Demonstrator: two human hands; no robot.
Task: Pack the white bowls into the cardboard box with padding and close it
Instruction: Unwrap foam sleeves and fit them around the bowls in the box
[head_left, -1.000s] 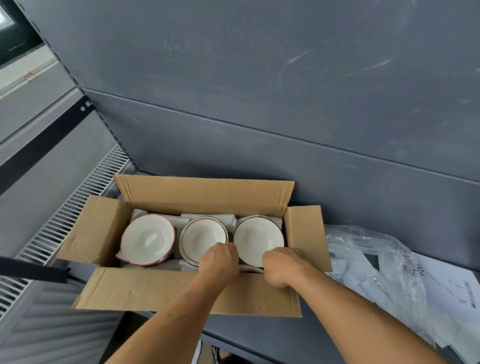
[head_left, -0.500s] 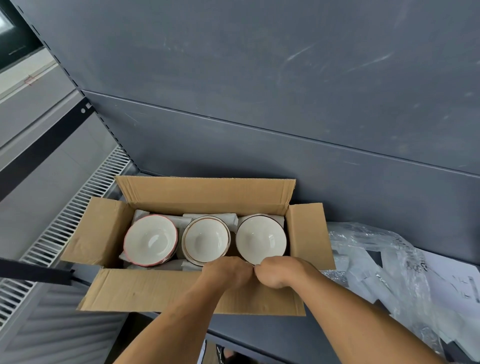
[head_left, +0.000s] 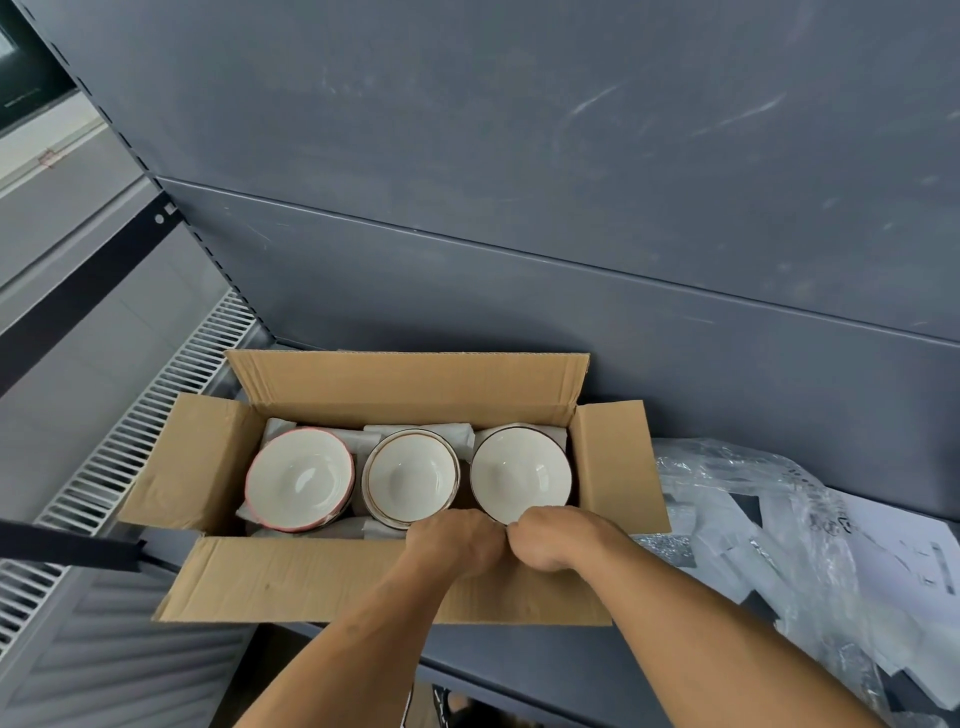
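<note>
Now the left hand (head_left: 457, 540) and right hand (head_left: 556, 538) curl knuckle-to-knuckle at six o'clock on the box (head_left: 311, 582); what they hold, can't tell. Three bowls (head_left: 410, 475) inside; plastic (head_left: 753, 499) at three o'clock, print unreadable.

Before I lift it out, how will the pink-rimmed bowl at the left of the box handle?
The pink-rimmed bowl looks glazed and glossy, so it is probably rigid, brittle and slippery. Edges seem to show beneath it, so it may be stacked and heavier than expected. White padding wedged around it should resist a sideways push.
</note>
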